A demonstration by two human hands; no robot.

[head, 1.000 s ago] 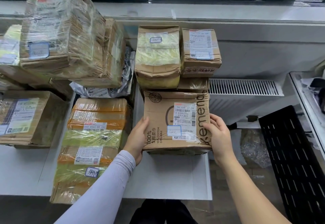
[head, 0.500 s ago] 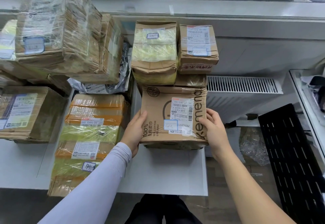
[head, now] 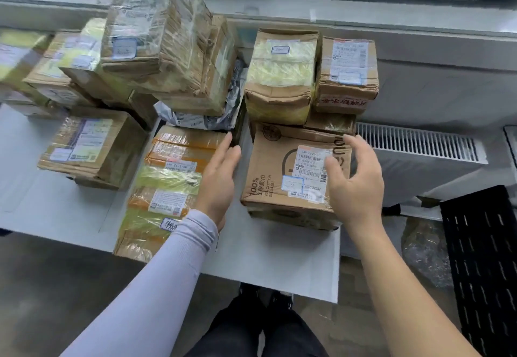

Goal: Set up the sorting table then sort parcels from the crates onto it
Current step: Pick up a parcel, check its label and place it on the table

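A brown cardboard parcel point(head: 282, 172) printed "100% cotton" lies on the white sorting table point(head: 268, 267), near its right edge. My left hand point(head: 221, 177) hovers just left of it, fingers straight, holding nothing. My right hand point(head: 355, 186) hangs over the parcel's right side with fingers spread and relaxed, apart from the box. Behind it stand a yellow-taped parcel point(head: 282, 82) and a small labelled box point(head: 347, 74). A long orange and yellow taped parcel point(head: 165, 186) lies to the left.
Several taped boxes pile up at the back left, the tallest point(head: 156, 29) leaning. A labelled box point(head: 89, 146) sits at the left. A white radiator point(head: 416, 144) and a black perforated panel point(head: 484, 258) are at the right. My legs show below the table edge.
Both hands have let go of the brown cotton parcel and pulled slightly away from its sides. The parcel now rests on the table. The view has shifted right.
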